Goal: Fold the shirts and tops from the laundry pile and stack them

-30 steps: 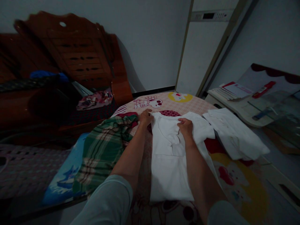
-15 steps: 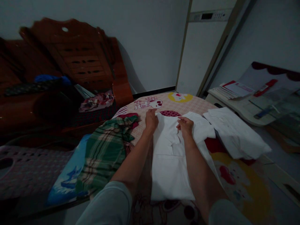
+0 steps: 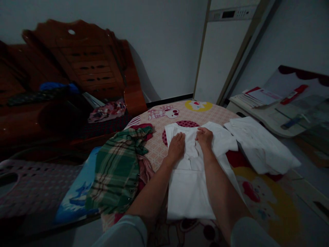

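Observation:
A white shirt (image 3: 190, 195) lies spread on the cloth-covered table, its neckline at the far end and a short front opening running down from it. My left hand (image 3: 177, 148) rests flat on the shirt's upper left part, fingers stretched forward and holding nothing. My right hand (image 3: 205, 138) is at the right side of the neckline, thumb and forefinger pinching the fabric by the opening. To the right, close beside the shirt's sleeve, sits a folded white garment (image 3: 262, 145). A green plaid garment (image 3: 115, 168) lies crumpled on the left of the table.
The table has a patterned cloth (image 3: 161, 127) with cartoon figures. A blue printed item (image 3: 74, 199) is under the plaid garment. A wooden bench (image 3: 84, 65) stands back left, a pink woven chair (image 3: 38, 185) at left. On the right, a side stand (image 3: 272, 120) bears papers.
My left hand has let go of the shirt's left shoulder edge and moved right and nearer onto the fabric, lying flat. That shoulder now lies spread to the left. My right hand has barely moved.

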The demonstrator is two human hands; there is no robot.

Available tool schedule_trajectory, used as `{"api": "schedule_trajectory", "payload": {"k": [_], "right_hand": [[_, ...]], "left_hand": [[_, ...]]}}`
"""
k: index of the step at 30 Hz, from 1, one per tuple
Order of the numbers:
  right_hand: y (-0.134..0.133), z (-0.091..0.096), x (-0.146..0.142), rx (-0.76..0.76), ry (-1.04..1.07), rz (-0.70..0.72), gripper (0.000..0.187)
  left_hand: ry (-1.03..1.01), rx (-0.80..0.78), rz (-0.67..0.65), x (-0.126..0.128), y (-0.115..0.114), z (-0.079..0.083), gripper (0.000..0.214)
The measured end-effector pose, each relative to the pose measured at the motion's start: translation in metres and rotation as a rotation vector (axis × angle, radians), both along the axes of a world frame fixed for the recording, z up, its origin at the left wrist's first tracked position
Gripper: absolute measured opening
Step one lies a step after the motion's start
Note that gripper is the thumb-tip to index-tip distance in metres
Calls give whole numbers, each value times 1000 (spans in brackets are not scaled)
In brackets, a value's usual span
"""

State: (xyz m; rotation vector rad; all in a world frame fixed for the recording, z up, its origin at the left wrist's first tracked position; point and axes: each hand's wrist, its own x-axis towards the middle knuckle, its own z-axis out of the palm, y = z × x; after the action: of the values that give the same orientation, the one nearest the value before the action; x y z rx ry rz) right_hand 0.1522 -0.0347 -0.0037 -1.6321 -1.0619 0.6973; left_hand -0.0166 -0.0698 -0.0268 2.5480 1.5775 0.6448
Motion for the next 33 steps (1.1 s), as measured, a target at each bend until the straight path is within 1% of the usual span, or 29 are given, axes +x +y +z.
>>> {"api": "schedule_trajectory", "payload": {"k": [2, 5, 9, 12, 13, 15, 17, 18, 21, 22, 24, 28, 30, 33], "right_hand": [[0, 0, 5, -61, -109, -1, 38], [-1, 1, 9, -106, -168, 70, 40], [-4, 6, 7, -28, -179, 219, 48], [-8, 12, 5, -4, -190, 352, 57], [-9, 15, 5, 3, -206, 367, 59], [-11, 19, 4, 25, -268, 346, 59], [-12, 21, 4, 22, -365, 300, 53], [-12, 21, 3, 8, -427, 277, 45], [-11, 18, 1, -21, -597, 232, 13], [-11, 17, -1, -13, -617, 225, 6], [-10, 16, -3, 14, -563, 217, 10], [-10, 18, -3, 41, -247, 227, 15], [-12, 19, -2, 10, -111, 277, 17], [-17, 20, 1, -65, 7, 421, 24]], "left_hand": [[23, -6, 0, 0, 0, 3, 47], [50, -16, -5, 1, -1, 7, 47], [69, -32, 1, 2, -1, 9, 47], [76, -50, 16, 3, 0, 10, 48], [75, -54, 20, 3, 0, 10, 48], [72, -64, 24, 4, 1, 11, 48], [68, -74, 26, 4, 2, 11, 49], [67, -78, 26, 4, 2, 11, 49], [68, -88, 28, 4, 3, 11, 50], [68, -87, 28, 4, 3, 10, 50], [68, -82, 27, 4, 4, 9, 50], [62, -66, 19, 4, 5, 8, 50], [55, -58, 13, 4, 5, 7, 49], [43, -54, 3, 3, 6, 6, 49]]}}
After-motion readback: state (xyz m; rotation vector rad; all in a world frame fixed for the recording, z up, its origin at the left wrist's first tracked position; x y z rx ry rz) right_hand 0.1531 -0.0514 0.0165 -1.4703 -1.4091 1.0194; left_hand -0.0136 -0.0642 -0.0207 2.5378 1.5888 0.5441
